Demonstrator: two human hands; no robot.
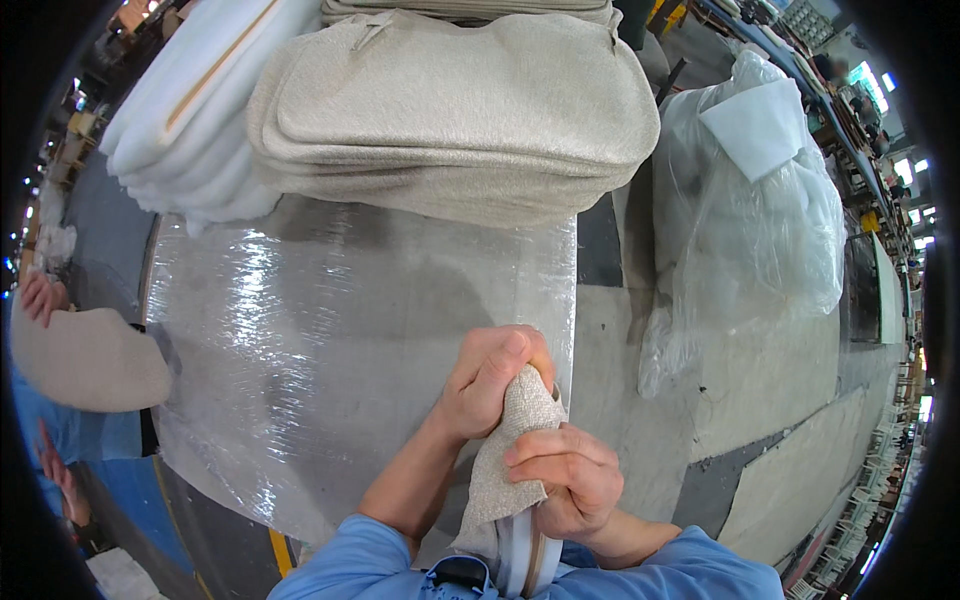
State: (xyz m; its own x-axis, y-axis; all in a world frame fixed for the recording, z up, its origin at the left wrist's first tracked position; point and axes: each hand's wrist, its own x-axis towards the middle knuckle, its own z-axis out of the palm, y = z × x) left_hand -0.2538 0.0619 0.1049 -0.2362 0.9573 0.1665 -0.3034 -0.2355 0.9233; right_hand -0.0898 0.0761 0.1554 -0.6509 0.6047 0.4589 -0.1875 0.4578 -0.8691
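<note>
1. Hands are counted as two at the near edge of the plastic-wrapped grey worktable (pixel 330 330), both coming from light blue sleeves (pixel 370 560).
2. One beige woven fabric cover (pixel 505 460) is gripped between them, held up just above the table's near edge, close to the person's chest.
3. The left hand (pixel 490 375) is closed around the cover's top corner, its fingers curled tight and its thumb pressed on the cloth.
4. The right hand (pixel 565 480) is clamped on the cover lower down, its fingers folded across the weave.
5. One white foam insert (pixel 520 555) is seen below the cover's lower end, between the forearms.
6. One stack of flat beige cushion covers (pixel 450 110) is laid at the table's far edge; the number of layers cannot be told.
7. One pile of white foam pads (pixel 190 110) is set at the far left corner.
8. One clear plastic bag (pixel 745 220) of white filling is stood just off the right edge.
9. Another person's hand (pixel 40 295) is seen on a beige cushion (pixel 85 360) beyond the left edge.
</note>
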